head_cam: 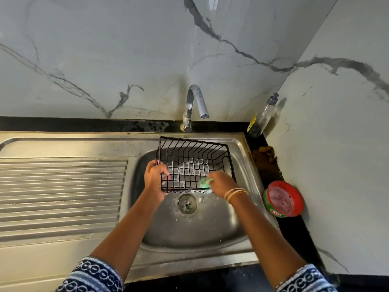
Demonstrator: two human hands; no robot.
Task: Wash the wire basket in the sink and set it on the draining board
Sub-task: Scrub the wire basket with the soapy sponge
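A black wire basket [194,161] is held tilted over the steel sink bowl [210,224], its open side facing me and soap film across its mesh floor. My left hand [154,179] grips the basket's near left corner. My right hand [223,184] holds a green scrub pad [205,183] pressed against the basket's near right edge. The ribbed draining board [61,190] lies to the left of the bowl, with nothing on it.
A curved tap [195,102] stands behind the bowl, with no water running. A clear pump bottle [264,116] leans in the back right corner. A red and green tub of dish soap [283,199] sits on the black counter, right of the sink.
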